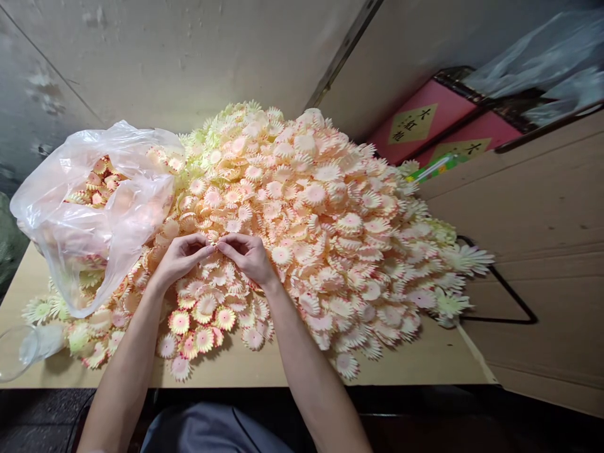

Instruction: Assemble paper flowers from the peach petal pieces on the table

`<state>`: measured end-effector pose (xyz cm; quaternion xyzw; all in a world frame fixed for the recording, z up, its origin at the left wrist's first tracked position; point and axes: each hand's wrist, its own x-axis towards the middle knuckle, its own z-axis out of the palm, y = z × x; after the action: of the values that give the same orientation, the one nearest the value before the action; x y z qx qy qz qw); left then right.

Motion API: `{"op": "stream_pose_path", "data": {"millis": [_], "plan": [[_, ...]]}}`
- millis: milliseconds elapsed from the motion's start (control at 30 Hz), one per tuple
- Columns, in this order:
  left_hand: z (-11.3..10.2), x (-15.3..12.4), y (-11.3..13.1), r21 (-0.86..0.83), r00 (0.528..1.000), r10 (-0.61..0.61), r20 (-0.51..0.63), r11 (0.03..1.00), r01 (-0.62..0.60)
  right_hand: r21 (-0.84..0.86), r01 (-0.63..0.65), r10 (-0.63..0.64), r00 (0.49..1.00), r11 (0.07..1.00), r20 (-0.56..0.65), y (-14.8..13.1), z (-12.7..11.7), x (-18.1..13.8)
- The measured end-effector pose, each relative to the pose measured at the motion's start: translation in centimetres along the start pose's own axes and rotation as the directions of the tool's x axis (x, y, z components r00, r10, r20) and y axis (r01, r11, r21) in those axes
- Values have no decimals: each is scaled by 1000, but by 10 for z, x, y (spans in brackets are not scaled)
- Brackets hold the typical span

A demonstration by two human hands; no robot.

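Below your arms, your grey-clothed lap (pixel 207 431) is sitting at the front edge of a pale, wood-toned tabletop (pixel 264 372), with a dark, speckled floor (pixel 38 421) showing at the lower left. A clear, see-through cup (pixel 14 352) is lying on its side near the table's left front corner. Several cream flower-shaped pieces with vivid red tips (pixel 204 340) are lying face up between your forearms, toward the front edge. Beyond them, your left hand (pixel 186 255) and right hand (pixel 248 258) are meeting fingertip to fingertip, each pinching a small pale piece (pixel 213 244) between thumb and forefinger; its exact form is too small to tell. Under and behind your hands, a broad heap of peach, cream and pale-green scalloped flower shapes (pixel 314 195) is covering most of the tabletop. A translucent whitish plastic bag (pixel 141 201) holding more such shapes is slumping against the heap's left side. At the right, a tall brown cardboard panel (pixel 542 245) is standing beside the table, a bent black metal bar (pixel 509 286) before it. Past the heap, two pink-red boxes (pixel 448 107) with gold diamond labels are sitting beneath crumpled clear plastic (pixel 557 56). Behind everything, a scuffed grey wall (pixel 189 56) is closing off the room.
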<state>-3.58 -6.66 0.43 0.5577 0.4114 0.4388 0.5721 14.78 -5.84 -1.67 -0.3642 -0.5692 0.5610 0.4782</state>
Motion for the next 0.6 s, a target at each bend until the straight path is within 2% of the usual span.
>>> {"op": "stream_pose_path", "data": {"millis": [367,600], "plan": [[-2,1,-1,31,1000,-28,9,999,27,-10,-19,19,1000,1000,3,-1,-2,2],[-4,1,0,57,999,-50,19,997,49,2,-78,78,996,997,-41,-4,0,3]]}}
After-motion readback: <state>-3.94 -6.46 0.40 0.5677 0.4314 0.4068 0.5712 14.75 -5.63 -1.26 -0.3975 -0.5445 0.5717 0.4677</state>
